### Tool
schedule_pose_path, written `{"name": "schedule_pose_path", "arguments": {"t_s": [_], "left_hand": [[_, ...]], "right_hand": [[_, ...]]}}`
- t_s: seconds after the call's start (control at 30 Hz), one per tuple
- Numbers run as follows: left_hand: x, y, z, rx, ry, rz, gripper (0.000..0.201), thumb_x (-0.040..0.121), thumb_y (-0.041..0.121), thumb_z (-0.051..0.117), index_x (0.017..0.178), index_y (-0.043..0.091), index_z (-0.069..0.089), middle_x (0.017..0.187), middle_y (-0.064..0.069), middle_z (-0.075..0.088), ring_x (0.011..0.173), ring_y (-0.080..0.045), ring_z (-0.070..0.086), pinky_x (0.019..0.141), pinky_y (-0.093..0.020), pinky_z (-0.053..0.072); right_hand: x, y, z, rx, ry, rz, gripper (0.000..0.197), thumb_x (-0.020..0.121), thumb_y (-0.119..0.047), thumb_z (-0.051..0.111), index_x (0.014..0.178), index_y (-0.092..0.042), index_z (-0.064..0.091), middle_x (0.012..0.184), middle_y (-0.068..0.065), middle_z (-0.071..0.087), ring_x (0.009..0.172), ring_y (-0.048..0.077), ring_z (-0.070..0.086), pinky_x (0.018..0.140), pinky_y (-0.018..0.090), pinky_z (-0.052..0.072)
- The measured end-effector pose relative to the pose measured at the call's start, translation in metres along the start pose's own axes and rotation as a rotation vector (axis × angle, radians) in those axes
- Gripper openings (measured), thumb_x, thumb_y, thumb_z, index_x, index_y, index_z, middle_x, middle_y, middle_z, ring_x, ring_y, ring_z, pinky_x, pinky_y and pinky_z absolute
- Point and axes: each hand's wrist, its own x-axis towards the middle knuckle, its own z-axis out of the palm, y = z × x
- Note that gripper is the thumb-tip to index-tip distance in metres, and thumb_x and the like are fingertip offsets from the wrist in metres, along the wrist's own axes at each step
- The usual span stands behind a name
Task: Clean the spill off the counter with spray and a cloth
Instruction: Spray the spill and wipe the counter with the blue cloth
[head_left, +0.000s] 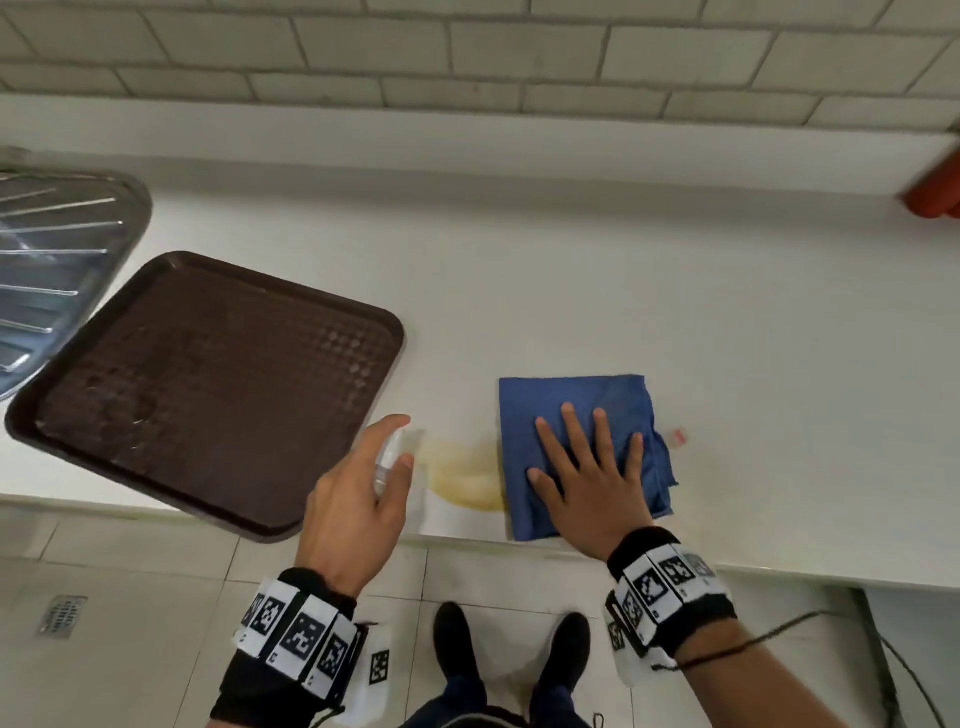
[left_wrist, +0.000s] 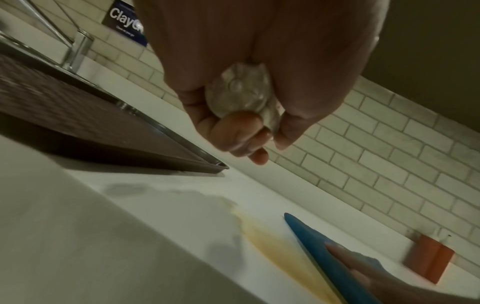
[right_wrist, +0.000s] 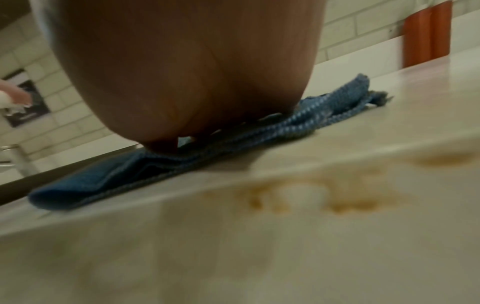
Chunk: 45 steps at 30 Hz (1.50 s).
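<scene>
A yellowish spill (head_left: 465, 475) lies on the white counter (head_left: 675, 312) near its front edge, also in the left wrist view as a yellow streak (left_wrist: 280, 242). My left hand (head_left: 363, 493) grips a small clear spray bottle (head_left: 389, 460) just left of the spill; its base (left_wrist: 239, 92) shows between my curled fingers. My right hand (head_left: 587, 467) lies flat with fingers spread on a folded blue cloth (head_left: 571, 400), right beside the spill. The cloth (right_wrist: 155, 162) is pressed to the counter under my palm.
A brown tray (head_left: 208, 384) sits at the left, its corner overhanging the counter edge. A steel draining board (head_left: 52, 260) lies beyond it. An orange object (head_left: 935, 197) stands at the far right by the tiled wall. My shoes (head_left: 457, 649) are on the tiled floor below.
</scene>
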Motion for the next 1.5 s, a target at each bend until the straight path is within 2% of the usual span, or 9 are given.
{"name": "schedule_pose_path", "arguments": {"t_s": [0.17, 0.27, 0.4, 0.57, 0.8, 0.93, 1.1, 1.27, 1.5], "left_hand": [[-0.006, -0.014, -0.010, -0.031, 0.024, -0.033, 0.034, 0.098, 0.028, 0.057, 0.132, 0.035, 0.056, 0.046, 0.008, 0.038, 0.049, -0.004, 0.051, 0.049, -0.022, 0.035], [-0.009, -0.019, -0.012, -0.053, 0.029, -0.045, 0.035, 0.098, 0.027, 0.057, 0.132, 0.035, 0.056, 0.049, 0.013, 0.038, 0.049, 0.003, 0.051, 0.049, -0.018, 0.033], [-0.012, -0.026, -0.014, -0.079, 0.025, -0.051, 0.037, 0.099, 0.029, 0.056, 0.134, 0.040, 0.053, 0.060, 0.014, 0.050, 0.051, 0.001, 0.052, 0.055, -0.025, 0.039], [-0.013, -0.042, -0.021, -0.086, 0.016, -0.088, 0.037, 0.099, 0.034, 0.053, 0.134, 0.043, 0.049, 0.091, 0.008, 0.070, 0.070, -0.007, 0.063, 0.074, -0.031, 0.054], [-0.019, -0.056, -0.033, -0.082, 0.019, -0.102, 0.038, 0.100, 0.033, 0.052, 0.137, 0.038, 0.050, 0.106, 0.014, 0.068, 0.084, -0.008, 0.064, 0.077, -0.024, 0.045], [-0.016, -0.060, -0.033, -0.080, 0.015, -0.081, 0.038, 0.099, 0.034, 0.052, 0.138, 0.036, 0.051, 0.108, 0.004, 0.071, 0.088, -0.013, 0.065, 0.080, -0.025, 0.046], [-0.014, -0.060, -0.030, -0.069, -0.009, -0.044, 0.038, 0.100, 0.034, 0.051, 0.137, 0.038, 0.050, 0.097, -0.002, 0.071, 0.066, -0.001, 0.054, 0.071, -0.024, 0.042], [-0.007, -0.048, -0.024, -0.083, -0.047, -0.035, 0.039, 0.100, 0.031, 0.050, 0.140, 0.034, 0.049, 0.124, 0.003, 0.069, 0.107, -0.019, 0.065, 0.085, -0.025, 0.041], [-0.007, -0.034, -0.010, -0.091, -0.093, 0.001, 0.041, 0.100, 0.031, 0.051, 0.140, 0.039, 0.047, 0.103, 0.001, 0.071, 0.082, -0.015, 0.065, 0.078, -0.030, 0.044]], "right_hand": [[-0.023, -0.015, 0.008, -0.008, -0.040, 0.012, 0.068, 0.096, -0.062, 0.003, 0.155, -0.031, 0.020, 0.164, 0.003, 0.015, 0.148, 0.038, 0.014, 0.111, 0.068, 0.002], [0.015, -0.031, -0.006, 0.013, -0.076, 0.028, 0.079, 0.084, -0.069, -0.016, 0.154, -0.037, -0.005, 0.164, -0.001, -0.014, 0.150, 0.036, -0.010, 0.111, 0.069, -0.009], [0.047, -0.073, -0.010, 0.055, -0.072, 0.046, 0.067, 0.092, -0.063, 0.001, 0.153, -0.037, -0.013, 0.162, -0.002, -0.022, 0.147, 0.036, -0.023, 0.111, 0.070, -0.013], [0.002, -0.092, 0.009, -0.009, -0.009, -0.125, 0.063, 0.096, -0.059, 0.015, 0.155, -0.035, 0.015, 0.164, -0.002, 0.010, 0.150, 0.034, 0.009, 0.112, 0.066, -0.001], [0.041, -0.116, -0.004, 0.033, -0.070, 0.005, 0.070, 0.087, -0.061, -0.006, 0.153, -0.037, -0.013, 0.162, -0.002, -0.022, 0.148, 0.034, -0.022, 0.111, 0.069, -0.014], [0.015, -0.122, 0.008, -0.021, -0.031, -0.156, 0.066, 0.094, -0.061, 0.009, 0.155, -0.037, 0.010, 0.165, -0.003, 0.004, 0.151, 0.033, 0.000, 0.111, 0.067, -0.009], [0.041, -0.125, -0.002, 0.013, -0.057, -0.035, 0.072, 0.085, -0.062, -0.006, 0.153, -0.038, -0.007, 0.164, -0.004, -0.015, 0.149, 0.031, -0.018, 0.111, 0.068, -0.015], [-0.015, -0.124, 0.015, 0.005, -0.028, -0.164, 0.059, 0.097, -0.057, 0.022, 0.153, -0.035, 0.023, 0.163, -0.003, 0.020, 0.149, 0.034, 0.015, 0.110, 0.066, 0.002], [-0.002, -0.048, 0.006, 0.052, 0.037, 0.137, 0.074, 0.085, -0.069, -0.014, 0.153, -0.041, -0.005, 0.164, -0.009, -0.011, 0.150, 0.027, -0.013, 0.114, 0.063, -0.013]]}}
